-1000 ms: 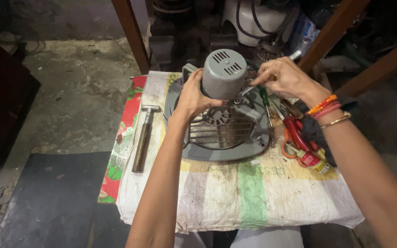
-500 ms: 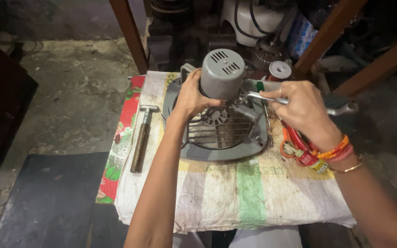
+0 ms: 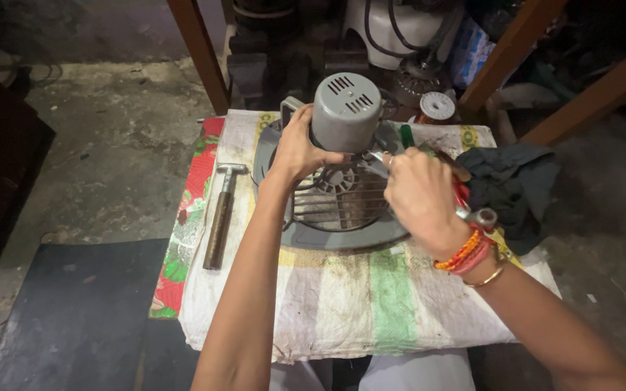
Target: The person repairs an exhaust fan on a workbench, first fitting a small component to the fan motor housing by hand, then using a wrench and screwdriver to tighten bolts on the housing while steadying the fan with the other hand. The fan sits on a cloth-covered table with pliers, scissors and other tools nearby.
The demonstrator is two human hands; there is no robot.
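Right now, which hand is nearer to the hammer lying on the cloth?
Left. The left hand grips the grey motor housing, just right of the hammer. The right hand, holding a metal tool, is farther right, beyond the fan grille.

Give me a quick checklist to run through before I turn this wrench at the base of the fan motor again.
1. Left hand steadying the grey motor housing: ok, it grips the side.
2. Right hand holding the wrench: ok, the fist is closed round the metal tool.
3. Wrench tip seated on a fastener: cannot tell, the tip is hidden at the housing's base.
4. Fan guard flat on the cloth-covered table: ok.
5. Hammer out of the way: ok, it lies apart to the left.
6. Dark rag away from the wrench handle: not ok, it lies close beside the right wrist.
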